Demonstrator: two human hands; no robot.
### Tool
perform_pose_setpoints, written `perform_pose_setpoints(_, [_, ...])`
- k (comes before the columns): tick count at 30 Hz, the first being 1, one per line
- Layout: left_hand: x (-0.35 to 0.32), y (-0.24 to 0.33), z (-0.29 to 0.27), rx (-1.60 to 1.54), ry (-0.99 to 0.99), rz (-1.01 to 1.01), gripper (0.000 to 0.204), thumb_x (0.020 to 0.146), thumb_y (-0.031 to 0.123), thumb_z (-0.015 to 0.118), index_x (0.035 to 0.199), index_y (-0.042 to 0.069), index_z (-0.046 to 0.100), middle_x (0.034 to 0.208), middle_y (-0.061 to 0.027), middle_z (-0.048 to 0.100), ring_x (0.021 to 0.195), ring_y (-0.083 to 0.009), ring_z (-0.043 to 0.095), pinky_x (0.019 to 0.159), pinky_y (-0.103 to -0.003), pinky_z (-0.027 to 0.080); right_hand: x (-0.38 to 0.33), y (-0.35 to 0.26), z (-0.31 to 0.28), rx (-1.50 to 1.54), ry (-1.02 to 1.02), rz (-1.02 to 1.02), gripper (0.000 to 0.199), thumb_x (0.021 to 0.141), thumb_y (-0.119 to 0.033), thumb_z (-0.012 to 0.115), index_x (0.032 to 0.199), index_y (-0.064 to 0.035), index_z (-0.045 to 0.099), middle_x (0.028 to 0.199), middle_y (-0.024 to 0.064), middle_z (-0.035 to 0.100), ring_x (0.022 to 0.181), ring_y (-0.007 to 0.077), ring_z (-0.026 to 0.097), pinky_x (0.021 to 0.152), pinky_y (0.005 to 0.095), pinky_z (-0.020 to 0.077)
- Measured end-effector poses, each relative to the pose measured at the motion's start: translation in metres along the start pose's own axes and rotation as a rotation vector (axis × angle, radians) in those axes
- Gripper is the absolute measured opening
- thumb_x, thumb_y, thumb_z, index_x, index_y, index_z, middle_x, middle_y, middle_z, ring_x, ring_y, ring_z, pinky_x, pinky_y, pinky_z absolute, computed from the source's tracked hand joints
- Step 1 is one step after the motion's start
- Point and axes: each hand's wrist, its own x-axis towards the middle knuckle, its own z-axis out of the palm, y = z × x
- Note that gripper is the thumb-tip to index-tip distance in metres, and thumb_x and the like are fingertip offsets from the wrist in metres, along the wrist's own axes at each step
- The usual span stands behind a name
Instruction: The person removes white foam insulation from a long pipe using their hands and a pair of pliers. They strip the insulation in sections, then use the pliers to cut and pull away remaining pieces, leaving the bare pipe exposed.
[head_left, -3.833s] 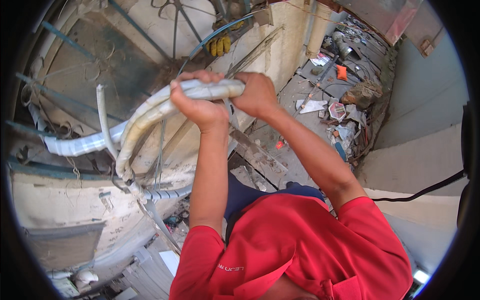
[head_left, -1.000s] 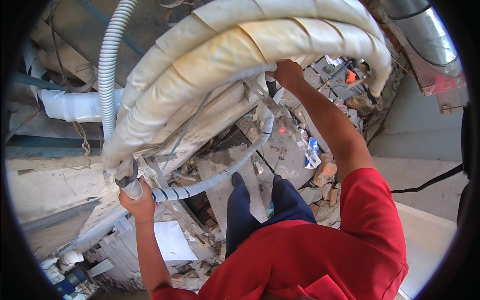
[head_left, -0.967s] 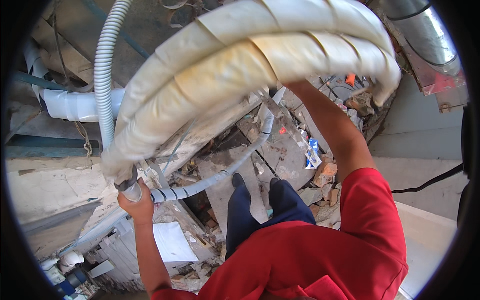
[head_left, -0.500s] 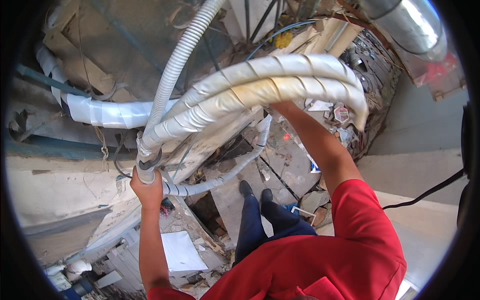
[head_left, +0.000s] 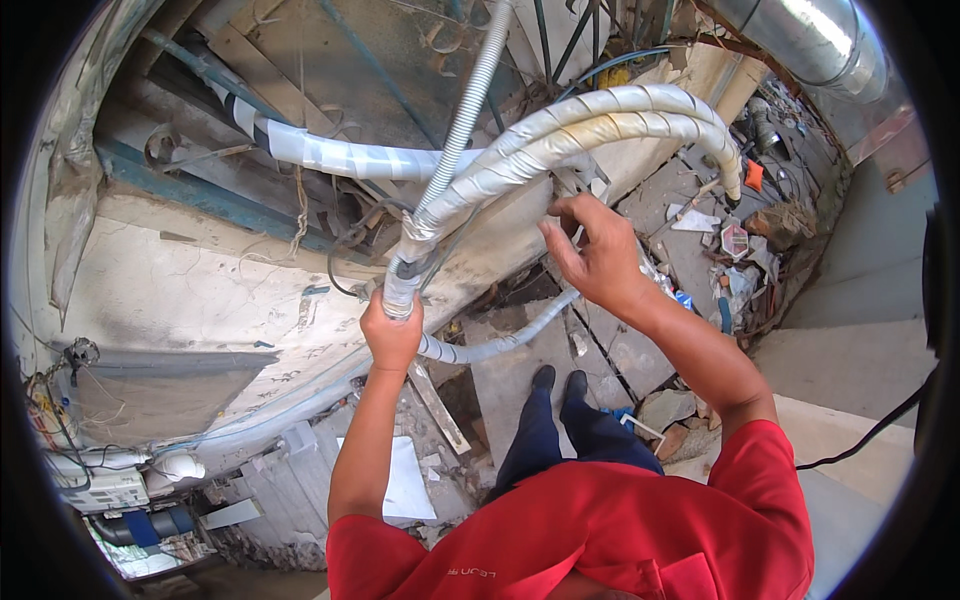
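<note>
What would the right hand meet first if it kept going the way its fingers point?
Probably the white tape-wrapped pipe bundle: the right hand is open, fingertips pointing up-left just beneath it. Depth is unclear.

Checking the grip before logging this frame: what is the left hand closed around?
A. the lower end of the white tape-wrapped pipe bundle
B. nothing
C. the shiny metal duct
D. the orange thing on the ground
A: the left hand is fisted around the bottom end of the tape-wrapped pipe bundle, while the right hand is open beneath its curve.
</note>
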Motion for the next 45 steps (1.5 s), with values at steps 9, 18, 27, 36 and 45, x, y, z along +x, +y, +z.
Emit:
perform_pose_setpoints(9, [0.011,0.009,-0.010,-0.142,-0.158,-0.176,0.042,0.081,0.022,0.086,0.110,-0.001,0.066,0.093,-0.0211,0.074,0.087,-0.0377,0.074,0.077,-0.043,0.056,-0.029,-0.008,0.032,0.464,-0.217,0.630,0.028,0.101,-0.025,0.066,0.105,0.0033,0.066,0.074,0.0022,0.062,0.064,0.0090,0.057,0.057,0.0284,0.0470])
perform_pose_setpoints(18, [0.006,0.009,-0.036,-0.157,-0.307,-0.176,0.048,0.079,0.021,0.087,0.116,-0.002,0.066,0.098,-0.0209,0.075,0.090,-0.0338,0.074,0.082,-0.042,0.056,-0.042,-0.059,0.049,0.283,-0.347,0.504,0.028,0.102,-0.022,0.066,0.111,0.0039,0.066,0.082,0.0052,0.067,0.072,0.0101,0.059,0.065,0.0307,0.0517])
perform_pose_setpoints(27, [-0.003,-0.011,-0.039,-0.282,-0.472,-0.270,0.053,0.083,0.019,0.085,0.125,-0.003,0.061,0.112,-0.0138,0.071,0.101,-0.0244,0.066,0.092,-0.037,0.051,-0.080,-0.077,0.037,0.113,-0.388,0.467,0.029,0.095,-0.028,0.068,0.103,-0.0005,0.072,0.084,0.0211,0.073,0.081,0.0409,0.071,0.076,0.0489,0.0556])
perform_pose_setpoints(36, [-0.013,-0.029,-0.046,-0.287,-0.582,-0.270,0.056,0.082,0.023,0.086,0.125,-0.003,0.061,0.111,-0.0130,0.071,0.100,-0.0232,0.066,0.092,-0.037,0.051,-0.186,-0.065,0.063,-0.063,-0.639,0.608,0.029,0.094,-0.030,0.068,0.106,-0.0029,0.072,0.089,0.0209,0.074,0.086,0.0428,0.071,0.079,0.0525,0.0547])
perform_pose_setpoints(45, [-0.021,-0.048,-0.062,-0.420,-0.698,-0.286,0.078,0.078,0.030,0.090,0.137,-0.005,0.053,0.126,-0.0150,0.065,0.112,-0.0232,0.062,0.098,-0.038,0.050,-0.274,-0.049,0.092,-0.084,-0.669,0.813,0.030,0.092,-0.030,0.069,0.106,-0.0034,0.073,0.090,0.0221,0.074,0.089,0.0419,0.071,0.081,0.0505,0.0557])
